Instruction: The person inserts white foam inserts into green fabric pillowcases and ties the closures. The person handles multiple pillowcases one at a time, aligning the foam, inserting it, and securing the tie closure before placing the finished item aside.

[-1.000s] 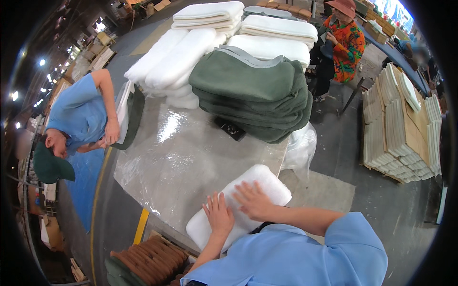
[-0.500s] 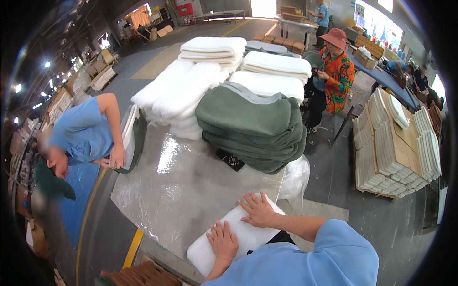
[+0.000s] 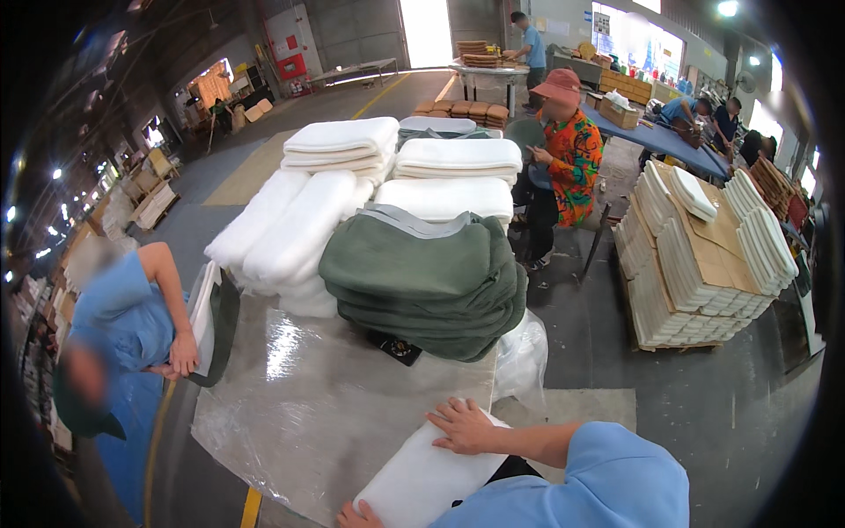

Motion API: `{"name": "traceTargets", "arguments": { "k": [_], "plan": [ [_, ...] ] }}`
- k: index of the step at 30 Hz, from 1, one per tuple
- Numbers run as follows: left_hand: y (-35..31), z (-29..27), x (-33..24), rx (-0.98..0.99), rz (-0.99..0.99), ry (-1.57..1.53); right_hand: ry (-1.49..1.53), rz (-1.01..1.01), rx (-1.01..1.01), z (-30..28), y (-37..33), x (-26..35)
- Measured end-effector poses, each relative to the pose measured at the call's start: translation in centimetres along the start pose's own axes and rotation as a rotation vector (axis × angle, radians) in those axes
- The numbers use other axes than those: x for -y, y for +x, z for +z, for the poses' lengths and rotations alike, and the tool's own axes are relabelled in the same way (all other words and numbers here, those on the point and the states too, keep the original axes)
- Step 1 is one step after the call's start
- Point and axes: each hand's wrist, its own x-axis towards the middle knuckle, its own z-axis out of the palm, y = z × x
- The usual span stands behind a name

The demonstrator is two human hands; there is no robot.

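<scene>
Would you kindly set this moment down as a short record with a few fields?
Setting: workshop table covered in clear plastic sheet
Left hand: at the lower end of a white foam pad, mostly cut off by the picture's edge
Right hand: flat on the pad's upper end, fingers spread
Farther up the table: stack of green covers; white foam pads piled behind
Co-worker on left: hand on a green-covered pad at the table's edge
Right of table: pallet of white pads
</scene>
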Motion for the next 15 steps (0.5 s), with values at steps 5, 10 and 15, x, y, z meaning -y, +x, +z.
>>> {"name": "traceTargets", "arguments": {
  "k": [5, 10, 15],
  "plan": [
    [1.4, 0.5, 1.6, 0.151, -0.208, -0.128, 0.189, 0.041, 0.034, -0.2, 1.8, -0.4],
    [3.4, 0.5, 1.6, 0.318, -0.335, -0.3, 0.532, 0.099, 0.022, 2.2, 3.4, -7.6],
    [3.2, -2.2, 2.2, 0.334, -0.506, -0.827, 0.714, 0.36, 0.16, 0.3, 2.8, -5.8]
  ]
}}
